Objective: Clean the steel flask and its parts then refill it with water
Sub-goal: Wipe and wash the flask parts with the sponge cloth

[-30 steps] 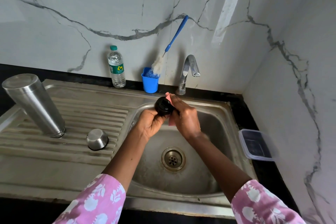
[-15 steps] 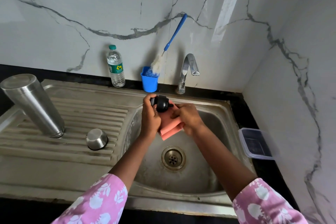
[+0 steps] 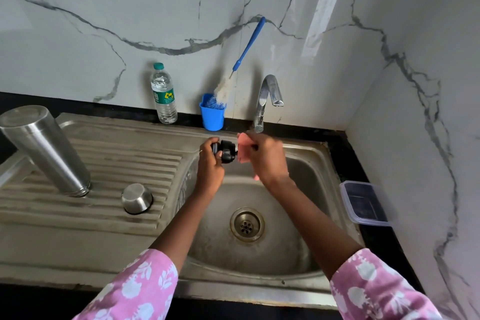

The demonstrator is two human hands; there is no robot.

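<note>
I see the steel sink point(image 3: 306, 163) filling the lower view, its ribbed drainboard point(image 3: 117, 163) toward nine o'clock. On that drainboard the steel flask point(image 3: 46, 148) stands upside down, with a small steel cup point(image 3: 137, 197) inverted just beside it at its four o'clock. Over the basin, my left hand point(image 3: 211, 167) has its grip curled around the black flask cap point(image 3: 226, 151); my right hand point(image 3: 267, 161) pinches a pink sponge point(image 3: 244, 148) against the cap's three o'clock side. At twelve o'clock stand the tap point(image 3: 267, 101), a blue cup point(image 3: 211, 115) holding a bottle brush point(image 3: 244, 57), and a water bottle point(image 3: 163, 95). A plastic container point(image 3: 363, 202) sits on the bench at three o'clock.
</note>
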